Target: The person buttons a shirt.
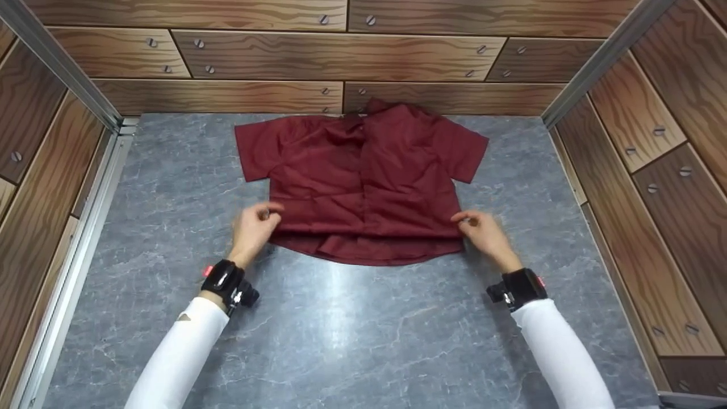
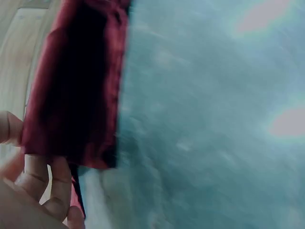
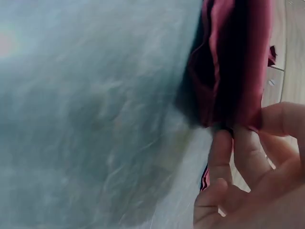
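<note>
A dark red short-sleeved shirt [image 1: 318,170] is spread on the grey surface, collar toward the back wall and sleeves out to both sides. My left hand [image 1: 254,228] pinches its lower left side edge, and my right hand [image 1: 484,234] pinches the lower right side edge. Between them a raised fold runs across the shirt, with the curved hem showing below it. In the left wrist view, fingers [image 2: 59,183] lie under the cloth [image 2: 40,95] at its edge. The right wrist view likewise has the cloth [image 3: 255,71] between thumb and fingers.
Wood-patterned panels [image 1: 341,57] wall in the grey marbled surface [image 1: 363,335] at the back and sides. Metal rails [image 1: 85,244] run along the left edge. Each wrist wears a black strapped camera [image 1: 230,284].
</note>
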A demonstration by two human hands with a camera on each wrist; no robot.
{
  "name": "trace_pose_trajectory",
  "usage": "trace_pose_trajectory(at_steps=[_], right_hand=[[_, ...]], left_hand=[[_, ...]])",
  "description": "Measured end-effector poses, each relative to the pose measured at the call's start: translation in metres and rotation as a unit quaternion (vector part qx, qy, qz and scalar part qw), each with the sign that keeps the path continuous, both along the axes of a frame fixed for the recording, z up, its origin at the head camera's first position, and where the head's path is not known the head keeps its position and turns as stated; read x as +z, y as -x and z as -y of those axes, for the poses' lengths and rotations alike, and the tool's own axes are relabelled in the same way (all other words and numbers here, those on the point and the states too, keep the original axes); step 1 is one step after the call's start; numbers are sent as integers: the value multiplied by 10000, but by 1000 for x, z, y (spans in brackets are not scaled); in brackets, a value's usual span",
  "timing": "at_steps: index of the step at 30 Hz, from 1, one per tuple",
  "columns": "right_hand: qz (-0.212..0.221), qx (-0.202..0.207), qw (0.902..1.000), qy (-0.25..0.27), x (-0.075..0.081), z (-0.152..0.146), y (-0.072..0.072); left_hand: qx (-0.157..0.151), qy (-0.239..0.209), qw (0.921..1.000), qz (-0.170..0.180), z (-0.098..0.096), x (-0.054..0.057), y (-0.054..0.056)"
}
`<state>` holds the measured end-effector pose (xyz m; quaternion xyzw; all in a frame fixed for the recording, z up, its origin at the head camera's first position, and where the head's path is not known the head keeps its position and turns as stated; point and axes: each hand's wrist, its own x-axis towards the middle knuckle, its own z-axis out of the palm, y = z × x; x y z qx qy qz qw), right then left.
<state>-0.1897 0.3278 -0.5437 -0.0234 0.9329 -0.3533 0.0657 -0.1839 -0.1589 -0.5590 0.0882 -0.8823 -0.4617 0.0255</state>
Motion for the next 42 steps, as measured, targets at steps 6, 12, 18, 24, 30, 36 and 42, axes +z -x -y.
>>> trace_pose_trajectory(at_steps=[6,12,18,24,30,36,42], right_hand=[[168,595,9918,-1117,-2,2,-7],[-1050,358,9615,-2515,7,27,-5],[-1300,1182,9576,-2284,4,80,36],[628,1894,9556,-2167,-7,103,56],[902,1906,9500,-2303,-13,103,45],[895,1982,9462,-2396,-13,101,29],[825,1965,9461,-2440,-16,100,14]], left_hand=[[-815,1242,9889,92,0,-6,-13],[-1178,2468,9605,-512,-8,-3,-13],[-1953,2459,9419,-1189,-48,-2,27],[-2842,2639,9204,491,-71,-9,43],[-3014,2982,8988,1109,-76,-11,34],[-3050,3116,8911,1261,-78,-11,19],[-3051,3221,8868,1294,-81,-13,4]])
